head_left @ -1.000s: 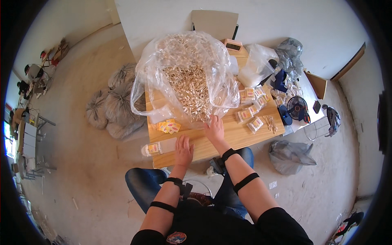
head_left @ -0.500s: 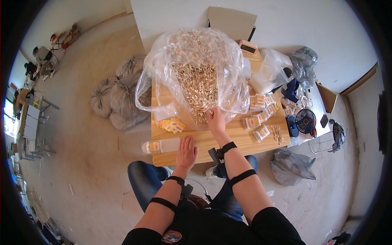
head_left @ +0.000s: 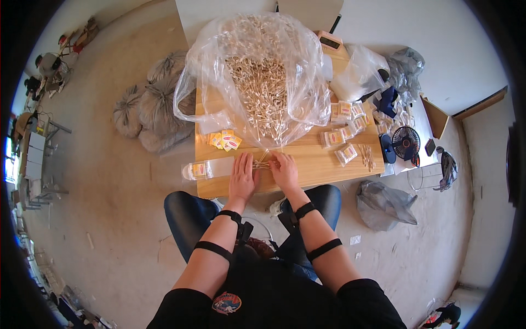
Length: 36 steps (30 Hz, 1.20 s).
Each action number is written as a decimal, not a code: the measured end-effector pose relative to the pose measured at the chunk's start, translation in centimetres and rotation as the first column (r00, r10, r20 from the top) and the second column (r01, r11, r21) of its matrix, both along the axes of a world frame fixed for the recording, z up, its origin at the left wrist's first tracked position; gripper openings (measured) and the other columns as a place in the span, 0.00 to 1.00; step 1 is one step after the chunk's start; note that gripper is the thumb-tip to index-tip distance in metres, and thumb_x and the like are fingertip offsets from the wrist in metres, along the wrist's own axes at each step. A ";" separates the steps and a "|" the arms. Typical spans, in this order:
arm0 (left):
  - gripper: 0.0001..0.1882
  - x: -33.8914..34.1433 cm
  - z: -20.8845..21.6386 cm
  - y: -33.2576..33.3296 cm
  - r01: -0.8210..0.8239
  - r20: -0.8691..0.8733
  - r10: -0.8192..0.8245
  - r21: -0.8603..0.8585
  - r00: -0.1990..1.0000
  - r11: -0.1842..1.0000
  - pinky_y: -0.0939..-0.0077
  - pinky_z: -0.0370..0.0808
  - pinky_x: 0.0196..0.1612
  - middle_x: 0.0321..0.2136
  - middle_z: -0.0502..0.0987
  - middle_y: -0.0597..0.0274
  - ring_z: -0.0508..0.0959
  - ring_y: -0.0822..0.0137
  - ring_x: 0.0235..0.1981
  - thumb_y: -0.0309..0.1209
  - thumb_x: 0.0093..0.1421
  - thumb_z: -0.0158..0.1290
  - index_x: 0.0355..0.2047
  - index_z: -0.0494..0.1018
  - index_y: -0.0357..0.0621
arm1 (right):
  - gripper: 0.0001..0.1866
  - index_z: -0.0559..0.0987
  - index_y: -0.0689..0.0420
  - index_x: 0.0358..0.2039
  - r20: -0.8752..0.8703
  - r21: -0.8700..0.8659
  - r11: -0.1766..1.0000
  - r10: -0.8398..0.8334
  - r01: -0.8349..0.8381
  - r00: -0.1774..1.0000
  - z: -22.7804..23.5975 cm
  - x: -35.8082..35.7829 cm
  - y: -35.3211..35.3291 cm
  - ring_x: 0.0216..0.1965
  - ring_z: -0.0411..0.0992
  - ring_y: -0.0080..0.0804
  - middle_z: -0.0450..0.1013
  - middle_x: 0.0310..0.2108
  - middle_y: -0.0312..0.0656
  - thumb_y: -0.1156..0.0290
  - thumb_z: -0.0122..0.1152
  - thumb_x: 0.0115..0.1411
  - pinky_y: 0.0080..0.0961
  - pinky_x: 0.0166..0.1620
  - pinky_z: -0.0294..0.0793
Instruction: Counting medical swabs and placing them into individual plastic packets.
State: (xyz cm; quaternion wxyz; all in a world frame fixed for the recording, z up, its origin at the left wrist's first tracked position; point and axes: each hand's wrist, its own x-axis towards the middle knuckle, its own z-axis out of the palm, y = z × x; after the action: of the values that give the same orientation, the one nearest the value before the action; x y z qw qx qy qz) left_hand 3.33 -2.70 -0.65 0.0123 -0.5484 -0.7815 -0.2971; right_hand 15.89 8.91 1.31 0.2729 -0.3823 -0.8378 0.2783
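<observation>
Head view, left hand (head_left: 242,176) and right hand (head_left: 284,172) beside cotton swabs (head_left: 262,164), ends partly hidden, grips impossible to tell

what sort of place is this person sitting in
Probably a small packing workshop: a large clear bag of loose cotton swabs sits on a wooden table, near small swab packets, with bulky grey sacks on the floor.

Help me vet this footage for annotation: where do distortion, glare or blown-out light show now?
Head view: fisheye distortion bows straight edges toward a black rim; head view: whitish glints streak the clear plastic bag; head view: the bright window at far left looks washed out; head view: the swabs between left hand and right hand are too small to count reliably.
</observation>
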 end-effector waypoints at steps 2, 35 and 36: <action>0.31 0.1 0.4 -0.1 0.013 -0.002 -0.013 -0.007 1.000 1.000 0.54 0.57 0.66 0.60 0.63 0.46 0.62 0.47 0.63 0.35 0.59 0.54 0.61 0.60 0.38 | 0.17 0.77 0.56 0.44 -0.007 0.061 0.997 -0.041 0.041 0.999 0.1 0.3 -0.2 0.45 0.71 0.49 0.76 0.41 0.46 0.71 0.64 0.52 0.40 0.49 0.70; 0.06 -2.8 -0.5 0.9 -0.078 0.170 0.053 0.143 0.984 0.987 0.58 0.70 0.43 0.33 0.74 0.57 0.73 0.53 0.40 0.28 0.54 0.58 0.30 0.72 0.42 | 0.04 0.77 0.58 0.28 0.071 0.068 0.987 -0.148 0.143 0.986 -1.1 4.6 -1.9 0.35 0.71 0.51 0.72 0.30 0.48 0.73 0.62 0.52 0.42 0.39 0.71; 0.06 -3.0 -0.3 1.1 -0.074 0.153 0.055 0.120 0.987 0.990 0.58 0.70 0.44 0.34 0.73 0.57 0.73 0.52 0.40 0.28 0.54 0.58 0.30 0.73 0.42 | 0.04 0.77 0.58 0.28 0.063 0.058 0.991 -0.124 0.120 0.990 -1.1 4.6 -1.9 0.35 0.72 0.51 0.72 0.30 0.48 0.73 0.62 0.52 0.43 0.38 0.71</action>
State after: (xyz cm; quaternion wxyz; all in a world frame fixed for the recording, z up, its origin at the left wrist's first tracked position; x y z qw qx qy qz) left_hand 0.38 -1.64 -0.96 -0.0023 -0.4969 -0.7775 -0.3853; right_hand 20.53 7.00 0.19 0.2719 -0.4344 -0.8286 0.2255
